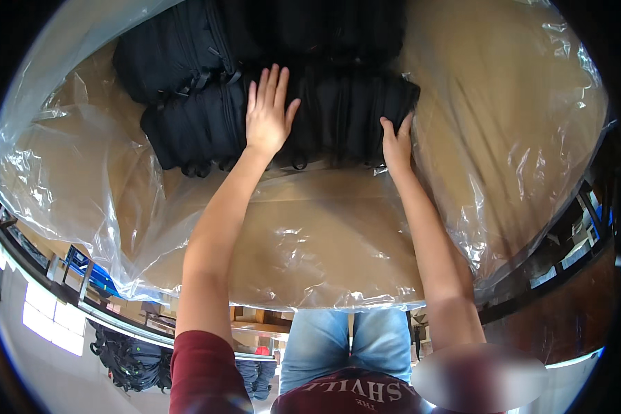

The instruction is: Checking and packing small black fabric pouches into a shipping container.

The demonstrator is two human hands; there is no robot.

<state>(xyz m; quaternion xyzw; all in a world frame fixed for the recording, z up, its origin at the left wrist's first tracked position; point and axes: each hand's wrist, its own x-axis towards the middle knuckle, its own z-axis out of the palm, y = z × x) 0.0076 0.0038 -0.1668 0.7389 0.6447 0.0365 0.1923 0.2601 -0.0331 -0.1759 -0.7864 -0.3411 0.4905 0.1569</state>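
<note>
Black fabric bags with zippers and strap loops, which look like backpacks, stand packed side by side in two rows inside a cardboard box [310, 228] lined with clear plastic. On the nearer row [193, 127] my left hand [269, 114] lies flat, fingers stretched out and thumb apart. At that row's right end, my right hand [397, 143] grips the last black bag [369, 114], its thumb on the near face. The other fingers of that hand are partly hidden against the bag's side. Behind is the farther row [165, 52], darker and cut off by the upper edge.
Loose clear plastic liner [490, 152] drapes over the box walls and rim on both sides. Beyond the box's near left corner, more black bags [131, 355] show low down. A blue object [93, 270] sits outside at the left, near a metal rail.
</note>
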